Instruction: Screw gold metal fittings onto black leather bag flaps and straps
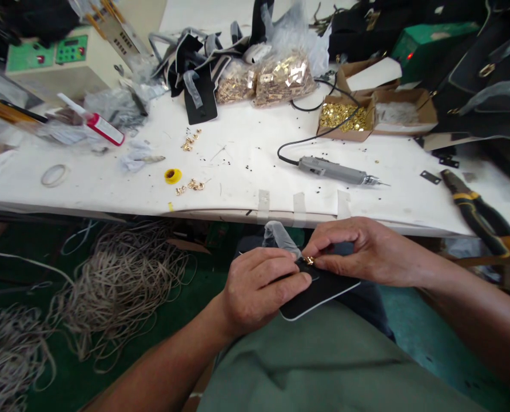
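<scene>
A black flat panel with a pale edge (323, 294) rests over my lap, just off the front of the table. My left hand (263, 283) lies across its left part, fingers closed on it. Between the thumb and fingertips of my right hand (362, 252) is a small gold metal fitting (309, 260), pinched at the panel's upper edge. Its exact shape is partly hidden by the fingers. A strip of clear plastic film (281, 237) sticks up from the panel beside my left fingertips.
On the white table (246, 154) lie a grey electric screwdriver (336, 170), pliers (478, 209), a yellow tape roll (172, 175), loose gold fittings (196, 184) and a red-and-white bottle (104, 129). Behind stand boxes of gold parts (345, 117) and bagged fittings (285, 77). Tangled cord (118, 280) covers the floor.
</scene>
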`<state>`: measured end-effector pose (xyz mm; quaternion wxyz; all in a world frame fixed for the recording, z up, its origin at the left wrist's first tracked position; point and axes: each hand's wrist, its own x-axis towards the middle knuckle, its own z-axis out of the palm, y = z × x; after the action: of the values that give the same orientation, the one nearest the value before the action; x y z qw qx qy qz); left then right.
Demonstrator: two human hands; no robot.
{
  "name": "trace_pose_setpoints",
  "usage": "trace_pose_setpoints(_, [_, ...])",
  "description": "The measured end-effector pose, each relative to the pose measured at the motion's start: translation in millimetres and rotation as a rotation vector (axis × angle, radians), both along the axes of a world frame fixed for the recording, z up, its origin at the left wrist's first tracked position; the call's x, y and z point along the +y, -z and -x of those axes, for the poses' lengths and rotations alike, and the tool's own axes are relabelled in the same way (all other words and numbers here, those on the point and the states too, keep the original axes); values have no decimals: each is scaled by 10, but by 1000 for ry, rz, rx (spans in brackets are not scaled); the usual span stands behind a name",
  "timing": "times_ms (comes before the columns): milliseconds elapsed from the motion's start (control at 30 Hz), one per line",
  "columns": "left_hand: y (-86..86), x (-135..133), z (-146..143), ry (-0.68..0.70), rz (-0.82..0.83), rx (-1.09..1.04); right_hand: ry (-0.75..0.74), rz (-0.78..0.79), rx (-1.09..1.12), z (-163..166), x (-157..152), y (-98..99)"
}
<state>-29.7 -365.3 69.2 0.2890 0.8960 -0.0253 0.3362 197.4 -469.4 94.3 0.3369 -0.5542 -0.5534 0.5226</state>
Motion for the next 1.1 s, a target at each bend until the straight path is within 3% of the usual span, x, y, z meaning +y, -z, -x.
trace_pose_setpoints(433, [12, -25, -9, -1, 41, 18, -2, -109, 61, -19, -8, 137])
trace_pose_setpoints(1100, [-14, -28, -41, -16, -20, 50, -13, -182, -116, 24, -64, -37])
